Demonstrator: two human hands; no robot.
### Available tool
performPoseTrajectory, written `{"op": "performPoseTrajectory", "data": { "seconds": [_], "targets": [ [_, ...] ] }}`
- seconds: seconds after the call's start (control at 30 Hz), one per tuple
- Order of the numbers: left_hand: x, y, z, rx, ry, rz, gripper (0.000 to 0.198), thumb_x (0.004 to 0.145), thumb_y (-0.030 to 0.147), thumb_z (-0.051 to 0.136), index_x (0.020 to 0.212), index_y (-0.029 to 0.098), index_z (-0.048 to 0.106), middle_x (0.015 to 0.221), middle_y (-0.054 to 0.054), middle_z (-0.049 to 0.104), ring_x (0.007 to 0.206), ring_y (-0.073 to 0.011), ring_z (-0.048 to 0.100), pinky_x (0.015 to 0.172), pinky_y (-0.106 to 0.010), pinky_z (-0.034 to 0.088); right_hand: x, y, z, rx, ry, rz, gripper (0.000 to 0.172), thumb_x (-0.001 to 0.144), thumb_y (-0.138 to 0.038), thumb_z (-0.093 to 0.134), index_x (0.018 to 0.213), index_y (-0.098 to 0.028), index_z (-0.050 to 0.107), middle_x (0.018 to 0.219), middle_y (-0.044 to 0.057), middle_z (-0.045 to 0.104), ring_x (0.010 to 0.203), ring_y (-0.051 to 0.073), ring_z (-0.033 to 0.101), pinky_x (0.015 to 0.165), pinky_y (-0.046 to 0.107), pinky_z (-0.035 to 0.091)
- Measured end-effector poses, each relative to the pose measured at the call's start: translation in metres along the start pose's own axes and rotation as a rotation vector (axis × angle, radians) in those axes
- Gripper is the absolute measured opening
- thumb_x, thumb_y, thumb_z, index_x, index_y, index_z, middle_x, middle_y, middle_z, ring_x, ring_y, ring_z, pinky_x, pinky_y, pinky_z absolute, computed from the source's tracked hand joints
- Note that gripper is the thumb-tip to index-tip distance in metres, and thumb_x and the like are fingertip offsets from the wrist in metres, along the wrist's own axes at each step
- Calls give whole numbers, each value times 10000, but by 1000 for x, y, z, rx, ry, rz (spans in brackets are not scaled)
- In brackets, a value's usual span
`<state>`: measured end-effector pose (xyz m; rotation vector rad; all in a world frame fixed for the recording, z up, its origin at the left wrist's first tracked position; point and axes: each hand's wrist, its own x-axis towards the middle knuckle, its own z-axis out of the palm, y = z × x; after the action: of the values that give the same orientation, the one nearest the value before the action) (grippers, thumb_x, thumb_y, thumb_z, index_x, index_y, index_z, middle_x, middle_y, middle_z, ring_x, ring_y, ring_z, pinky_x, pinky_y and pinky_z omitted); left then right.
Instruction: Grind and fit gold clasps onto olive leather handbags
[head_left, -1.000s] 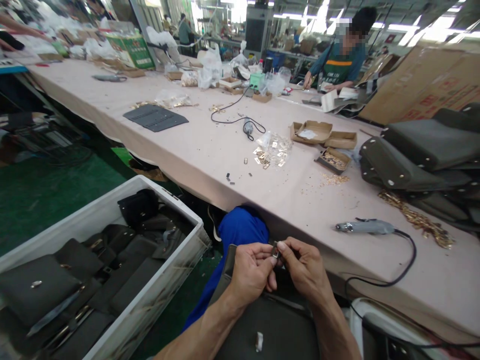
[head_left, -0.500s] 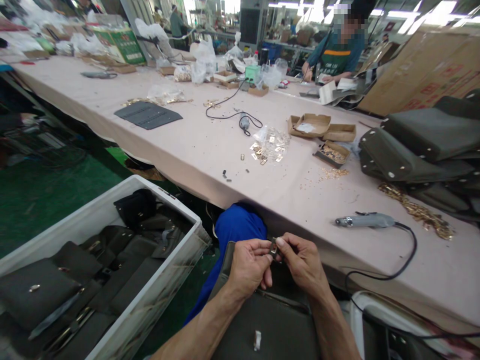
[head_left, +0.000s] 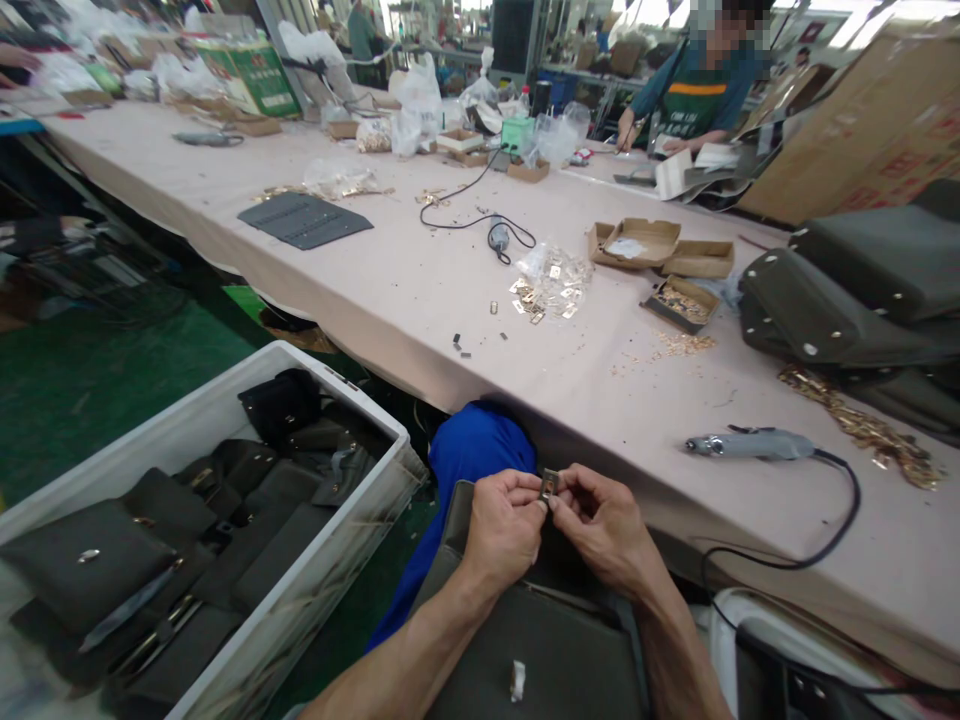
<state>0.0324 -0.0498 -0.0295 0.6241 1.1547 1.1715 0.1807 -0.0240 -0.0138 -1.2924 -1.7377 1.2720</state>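
Note:
Both hands meet over my lap at a small rectangular metal fitting [head_left: 550, 485] with an opening in its middle. My left hand [head_left: 504, 525] pinches its left side between thumb and fingers. On the other side my right hand [head_left: 600, 515] has its thumb and fingertips closed on the fitting. Beneath the hands lies a dark grey-green bag [head_left: 555, 650], with a small metal piece under whitish film [head_left: 517, 680] on its face. Part of the bag is hidden by my forearms.
A white crate [head_left: 360, 400] of similar bags stands left. The table [head_left: 420, 340] holds an electric screwdriver [head_left: 750, 444], metal plates [head_left: 551, 290], a small box of tiny parts [head_left: 681, 303] and stacked bags [head_left: 885, 270]. A co-worker [head_left: 697, 100] works across the table.
My right thumb has shifted down to the lower part of the fitting, and my left fingers have drawn closer together. The camera view has turned slightly left.

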Motion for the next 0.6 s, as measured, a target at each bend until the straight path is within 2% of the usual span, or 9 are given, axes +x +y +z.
{"op": "performPoseTrajectory", "data": {
  "seconds": [0.17,0.3,0.4,0.5,0.6],
  "targets": [
    [-2,3,1,40,-33,-26,268,763,328,671,912,109,627,575,-49,671,269,-99,435,250,-174,298,1,3,7,-32,55,85,207,886,-367,660,838,-166,645,663,-23,533,573,132,462,518,239,351],
    [0,-2,0,60,-42,-15,247,775,313,644,920,113,634,562,-31,657,276,-104,443,257,-175,297,2,8,8,-44,47,90,207,878,-364,653,811,-170,625,657,-25,537,570,130,468,518,235,351],
    [2,-8,-2,62,-21,5,218,785,295,657,914,120,641,586,-30,667,287,-98,454,281,-175,320,4,14,8,-29,24,71,221,905,-371,670,821,-173,621,670,-27,535,583,130,460,531,239,353],
    [3,-12,-5,77,-11,40,189,821,292,669,913,130,640,547,-4,637,281,-82,436,308,-161,319,6,21,8,-3,4,60,303,939,-448,715,843,-169,643,705,-17,553,618,140,458,559,251,363],
    [1,-12,-7,96,1,57,174,833,274,671,923,129,639,541,2,631,280,-78,437,313,-153,307,9,22,10,38,7,31,370,1001,-505,657,840,-172,659,740,1,583,668,157,489,604,261,391]
  ]
}}
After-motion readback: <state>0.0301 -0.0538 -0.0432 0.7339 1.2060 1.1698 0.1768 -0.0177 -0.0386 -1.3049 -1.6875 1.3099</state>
